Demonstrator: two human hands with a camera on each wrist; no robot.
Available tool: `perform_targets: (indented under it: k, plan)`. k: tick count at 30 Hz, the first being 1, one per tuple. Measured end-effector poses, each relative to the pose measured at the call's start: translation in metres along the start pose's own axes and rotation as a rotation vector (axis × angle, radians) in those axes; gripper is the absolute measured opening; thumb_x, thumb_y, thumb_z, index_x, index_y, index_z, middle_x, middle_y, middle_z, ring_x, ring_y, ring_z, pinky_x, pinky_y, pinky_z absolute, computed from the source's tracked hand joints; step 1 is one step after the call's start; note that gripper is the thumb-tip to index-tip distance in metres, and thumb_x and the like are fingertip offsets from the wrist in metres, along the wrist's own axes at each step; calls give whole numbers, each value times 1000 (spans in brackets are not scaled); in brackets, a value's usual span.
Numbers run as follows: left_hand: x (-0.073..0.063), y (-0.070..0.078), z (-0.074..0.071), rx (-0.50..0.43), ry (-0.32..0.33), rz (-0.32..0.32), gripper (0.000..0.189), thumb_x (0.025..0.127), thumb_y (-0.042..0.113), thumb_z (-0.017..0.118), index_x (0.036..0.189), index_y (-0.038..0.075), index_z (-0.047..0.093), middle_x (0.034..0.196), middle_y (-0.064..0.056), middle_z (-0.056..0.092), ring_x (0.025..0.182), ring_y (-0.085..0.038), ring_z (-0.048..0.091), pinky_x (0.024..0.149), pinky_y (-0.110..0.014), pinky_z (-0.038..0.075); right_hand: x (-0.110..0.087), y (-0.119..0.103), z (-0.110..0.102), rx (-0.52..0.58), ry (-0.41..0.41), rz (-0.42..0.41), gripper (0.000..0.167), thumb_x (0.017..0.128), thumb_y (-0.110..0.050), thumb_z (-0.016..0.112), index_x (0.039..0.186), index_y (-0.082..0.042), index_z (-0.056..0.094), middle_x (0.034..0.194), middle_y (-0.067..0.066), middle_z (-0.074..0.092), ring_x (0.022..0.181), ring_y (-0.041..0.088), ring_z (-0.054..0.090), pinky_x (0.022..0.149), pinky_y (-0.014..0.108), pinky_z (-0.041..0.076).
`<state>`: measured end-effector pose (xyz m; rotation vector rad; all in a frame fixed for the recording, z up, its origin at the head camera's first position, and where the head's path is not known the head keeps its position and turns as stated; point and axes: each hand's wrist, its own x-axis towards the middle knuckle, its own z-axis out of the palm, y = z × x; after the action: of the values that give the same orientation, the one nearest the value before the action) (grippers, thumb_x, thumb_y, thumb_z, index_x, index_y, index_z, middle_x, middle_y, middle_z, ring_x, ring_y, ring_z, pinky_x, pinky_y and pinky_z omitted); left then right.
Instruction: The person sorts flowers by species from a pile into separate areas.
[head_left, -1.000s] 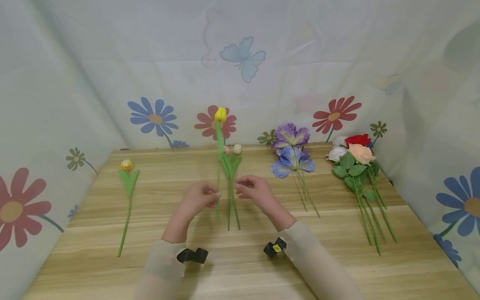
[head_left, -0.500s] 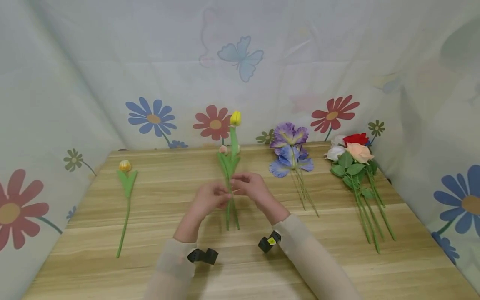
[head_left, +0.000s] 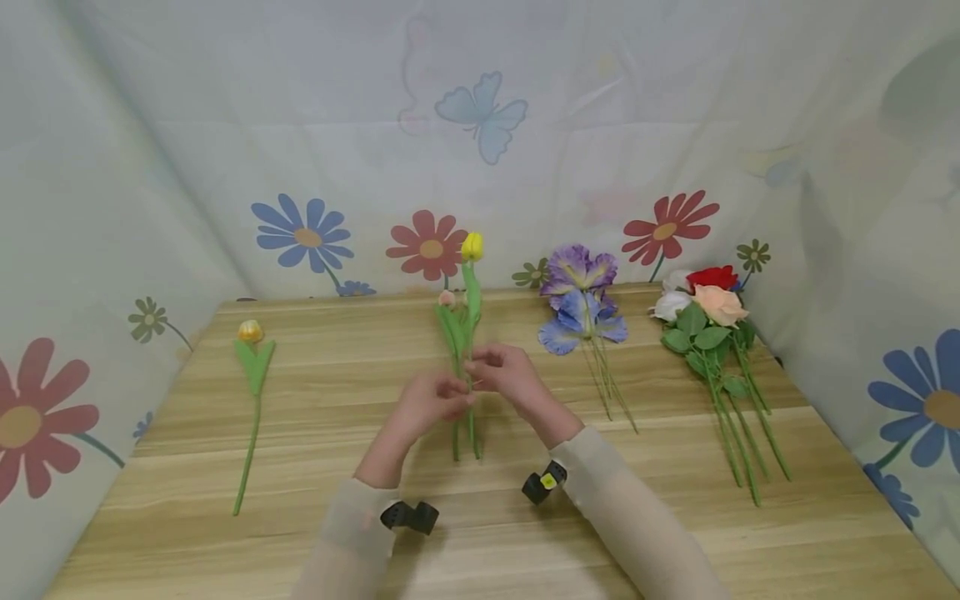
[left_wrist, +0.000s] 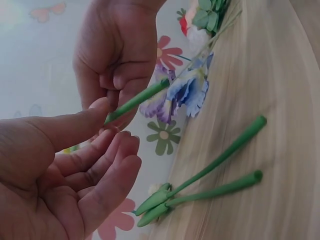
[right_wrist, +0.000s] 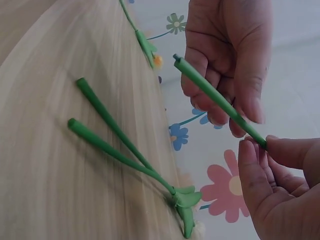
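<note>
A yellow tulip (head_left: pixel 472 247) is held raised above the table, its green stem (right_wrist: pixel 212 95) pinched by both hands. My right hand (head_left: pixel 508 377) grips it higher up, between thumb and forefinger. Just below, my left hand (head_left: pixel 429 406) has its thumb and fingers on the same stem, with the cut end sticking out past them. Under the hands, two tulips lie on the wooden table with stems crossing (left_wrist: pixel 215 172); one shows a pale pink head (head_left: pixel 447 298), and the other head is mostly hidden behind the yellow tulip's leaf.
An orange-yellow tulip (head_left: pixel 251 332) lies alone at the left of the table (head_left: pixel 172 433). Purple and blue irises (head_left: pixel 579 312) lie right of centre. Red, peach and white roses (head_left: pixel 718 305) lie at the far right. A printed curtain (head_left: pixel 337 150) surrounds the back and sides.
The left hand has carried the yellow tulip rightward, over the two lying tulips. The right hand has taken hold of its stem too, and the flower head now sits slightly lower than half a second ago.
</note>
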<state>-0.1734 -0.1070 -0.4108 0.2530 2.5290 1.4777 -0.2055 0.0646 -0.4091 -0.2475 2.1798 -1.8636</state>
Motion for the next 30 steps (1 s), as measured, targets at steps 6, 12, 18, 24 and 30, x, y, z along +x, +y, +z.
perform_targets:
  k: [6,12,18,24,30]
  plan:
    - [-4,-11,-13,127,-22,36,24,96,16,70,109,-4,73,98,-20,77,83,-20,73,72,-30,60,-1,9,-4,-43,15,51,36,101,-8,61,130,13,60,127,32,66,99,31,72,96,45,61]
    - [-15,-29,-40,213,5,-38,29,99,17,65,118,-5,70,100,-21,76,81,-22,73,69,-31,58,-2,20,-12,-104,7,115,37,102,-5,59,133,14,56,129,33,64,113,41,69,96,44,61]
    - [-30,-44,-74,289,57,-77,32,101,18,63,122,-6,67,110,-27,73,88,-28,74,74,-39,61,1,28,-16,-184,-17,136,34,100,-6,62,129,13,60,123,31,68,102,38,73,86,37,64]
    - [-45,-59,-101,379,117,-102,36,102,22,61,124,-6,66,119,-30,70,102,-40,70,79,-45,61,3,33,-16,-236,-39,138,29,99,-6,63,122,13,63,113,28,71,78,19,71,77,33,65]
    - [-59,-79,-126,402,199,-112,35,102,18,60,123,-10,64,119,-35,68,108,-48,66,84,-53,59,7,36,-14,-227,-52,150,28,98,-3,64,121,14,64,109,28,72,67,10,64,72,29,64]
